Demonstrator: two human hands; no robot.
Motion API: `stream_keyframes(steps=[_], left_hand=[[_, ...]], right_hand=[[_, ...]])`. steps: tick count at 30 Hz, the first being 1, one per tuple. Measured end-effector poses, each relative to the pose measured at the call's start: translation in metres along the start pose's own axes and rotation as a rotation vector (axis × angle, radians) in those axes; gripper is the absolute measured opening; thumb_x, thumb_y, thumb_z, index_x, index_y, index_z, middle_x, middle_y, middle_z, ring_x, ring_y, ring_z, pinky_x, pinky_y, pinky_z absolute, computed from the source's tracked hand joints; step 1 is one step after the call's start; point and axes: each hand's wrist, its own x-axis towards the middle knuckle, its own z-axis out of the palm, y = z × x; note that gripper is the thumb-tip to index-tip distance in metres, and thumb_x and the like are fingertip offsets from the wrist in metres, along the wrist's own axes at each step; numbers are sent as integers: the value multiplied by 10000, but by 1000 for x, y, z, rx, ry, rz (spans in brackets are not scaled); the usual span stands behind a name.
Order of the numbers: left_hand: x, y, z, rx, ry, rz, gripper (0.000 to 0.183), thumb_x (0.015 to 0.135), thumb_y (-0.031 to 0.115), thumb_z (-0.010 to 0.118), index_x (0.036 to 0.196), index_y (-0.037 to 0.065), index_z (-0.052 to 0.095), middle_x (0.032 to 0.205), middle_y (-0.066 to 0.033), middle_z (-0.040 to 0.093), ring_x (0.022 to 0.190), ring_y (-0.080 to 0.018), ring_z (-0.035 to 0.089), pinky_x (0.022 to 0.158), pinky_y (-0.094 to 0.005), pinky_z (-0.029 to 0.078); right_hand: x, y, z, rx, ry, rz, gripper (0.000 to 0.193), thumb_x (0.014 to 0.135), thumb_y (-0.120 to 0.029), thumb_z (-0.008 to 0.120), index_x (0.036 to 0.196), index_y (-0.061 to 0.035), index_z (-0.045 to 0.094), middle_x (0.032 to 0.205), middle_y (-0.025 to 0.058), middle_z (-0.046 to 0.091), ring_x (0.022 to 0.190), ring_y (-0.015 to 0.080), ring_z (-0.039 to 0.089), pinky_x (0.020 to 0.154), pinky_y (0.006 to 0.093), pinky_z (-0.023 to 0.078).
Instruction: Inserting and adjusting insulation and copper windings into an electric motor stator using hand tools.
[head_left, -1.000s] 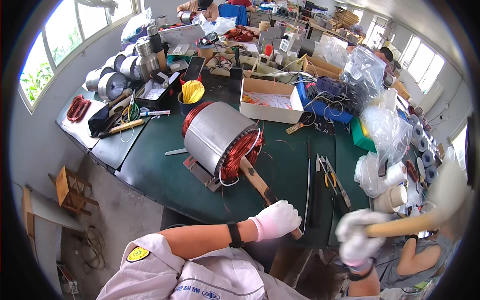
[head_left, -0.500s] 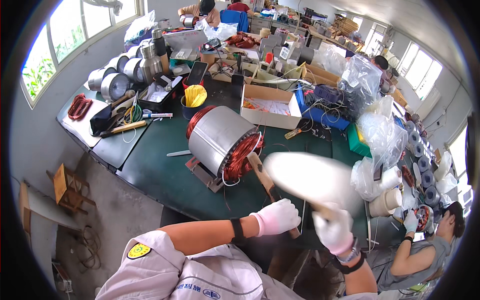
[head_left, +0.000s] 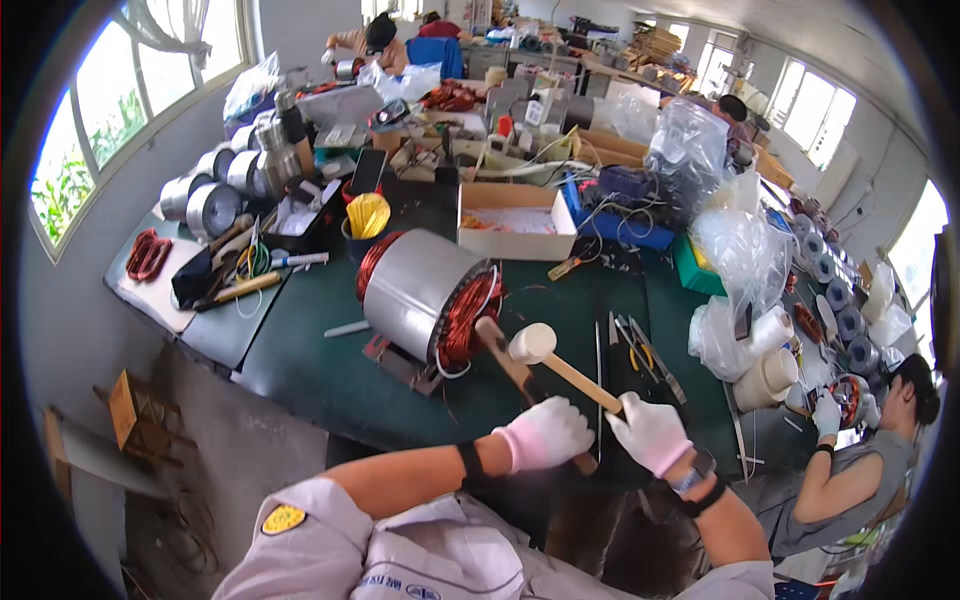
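A metal motor stator (head_left: pixel 415 290) lies on its side on the green tabletop, resting on a low metal stand (head_left: pixel 400 368). Red-brown copper windings (head_left: pixel 462 325) bulge from both its ends. Wrapped in a white glove, my left hand (head_left: pixel 548 434) is closed on a flat wooden bar (head_left: pixel 512 368), whose far end meets the windings at the near right opening. My right hand (head_left: pixel 650 432), gloved too, grips the wooden handle of a mallet (head_left: pixel 533 343). The mallet's pale head is beside the upper part of the bar; whether they touch I cannot tell.
Pliers (head_left: pixel 637 352) and other hand tools lie right of the mallet. Behind the stator stand a cardboard box (head_left: pixel 515 243), a blue tray (head_left: pixel 625 235) and a cup of yellow strips (head_left: pixel 368 215). Thread spools (head_left: pixel 768 375) and a co-worker (head_left: pixel 850 470) are at the right.
The mallet, a large white blur half a second ago, is now sharp and its head is down beside the wooden bar. My left hand keeps its grip. The whole view has shifted slightly.
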Motion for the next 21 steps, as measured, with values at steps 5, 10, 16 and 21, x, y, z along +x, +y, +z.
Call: stream_keyframes(steps=[5,10,16,21], left_hand=[[-11,41,-24,-156,-14,108,104,832,224,680,767,172,617,737,18,609,751,-195,659,694,-346,497],[-14,26,-64,-154,-3,-17,135,768,242,721,725,153,628,686,-3,606,671,-218,663,614,-382,512],[-14,29,-56,-106,-175,-21,185,686,245,775,725,137,630,671,-13,594,637,-228,656,588,-377,516],[-19,25,-62,-145,-33,-12,161,697,239,764,718,136,643,674,-22,627,625,-231,672,567,-387,528]], right_hand=[[-16,-17,-58,233,339,82,245,903,-210,784,978,-38,626,692,193,641,650,411,680,546,438,504],[-25,-47,-103,960,570,299,108,887,-38,694,963,-17,619,659,44,599,539,135,584,514,301,473],[-16,-3,-6,201,50,-72,274,983,-282,696,957,-37,575,708,162,638,618,354,679,543,449,532],[2,-14,-67,337,455,-22,244,932,-168,760,1009,7,609,756,189,674,641,343,702,577,394,539]])
